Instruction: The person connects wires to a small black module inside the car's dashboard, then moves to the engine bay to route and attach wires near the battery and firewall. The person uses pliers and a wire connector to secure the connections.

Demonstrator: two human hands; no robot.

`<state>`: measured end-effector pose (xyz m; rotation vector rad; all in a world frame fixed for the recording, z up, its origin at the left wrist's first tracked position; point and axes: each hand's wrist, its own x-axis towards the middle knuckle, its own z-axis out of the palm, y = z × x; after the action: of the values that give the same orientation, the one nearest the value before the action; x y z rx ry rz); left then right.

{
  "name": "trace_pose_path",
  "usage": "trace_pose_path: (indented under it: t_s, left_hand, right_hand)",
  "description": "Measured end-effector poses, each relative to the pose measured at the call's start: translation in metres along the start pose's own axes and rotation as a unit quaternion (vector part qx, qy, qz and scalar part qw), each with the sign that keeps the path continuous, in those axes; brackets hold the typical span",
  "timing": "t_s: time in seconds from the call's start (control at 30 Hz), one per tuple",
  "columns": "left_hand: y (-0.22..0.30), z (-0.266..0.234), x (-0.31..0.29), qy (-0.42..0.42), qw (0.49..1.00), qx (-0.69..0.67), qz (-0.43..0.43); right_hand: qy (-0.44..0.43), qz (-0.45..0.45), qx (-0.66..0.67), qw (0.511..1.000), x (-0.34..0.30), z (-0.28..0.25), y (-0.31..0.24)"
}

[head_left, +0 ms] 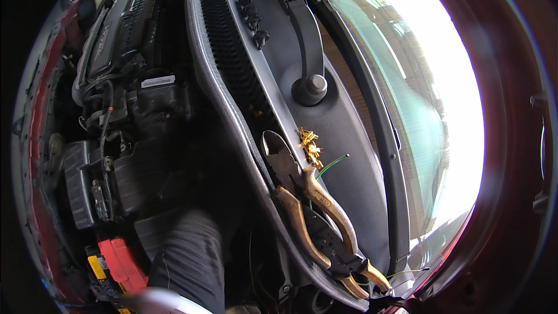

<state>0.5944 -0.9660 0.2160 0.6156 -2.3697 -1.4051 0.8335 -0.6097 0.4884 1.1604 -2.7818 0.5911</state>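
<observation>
A dark sleeved forearm [189,261] comes in from the lower edge, left of the middle, and reaches into the deep shadow of the engine bay. No hand shows at its end. My other hand is outside the picture. To the right of the sleeve, side cutters [285,166] with worn tan handles lie on the black plastic cowl [363,197]. Beneath their handles lies a second pair of pliers [331,244], also tan-handled. Small gold metal terminals [311,146] sit in a pile beside the cutters. A thin green wire [332,166] sticks out by the handles.
Several black plastic clips [254,22] lie along the cowl near the wiper arm [308,40]. At left are the engine cover [119,38] and a red plastic cover [123,264]. The windshield [427,116] glares at right. A pale blurred shape [165,301] crosses the lower edge.
</observation>
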Motion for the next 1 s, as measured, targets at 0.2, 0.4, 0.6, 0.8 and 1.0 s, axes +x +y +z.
trace_pose_path:
  t_s: [0.2,0.4,0.6,0.8,1.0]
  left_hand:
    - [-0.001,0.003,-0.005,0.002,1.000,0.002,0.000]
    - [0.000,0.005,-0.006,0.008,1.000,0.007,0.002]
    - [0.003,0.006,-0.011,0.014,1.000,0.011,0.004]
    - [-0.001,0.014,-0.008,0.025,1.000,0.006,0.000]
    - [-0.002,0.030,0.013,0.037,0.999,-0.014,-0.007]
  right_hand:
    - [0.005,0.006,0.007,1.000,-0.001,0.000,0.002]
    - [0.016,0.017,0.010,1.000,-0.003,-0.001,0.001]
    - [0.030,0.000,0.018,0.999,-0.003,0.001,0.004]
    - [0.010,-0.022,0.008,1.000,-0.003,-0.001,0.008]
    - [0.002,-0.054,-0.008,0.999,-0.004,0.002,0.011]
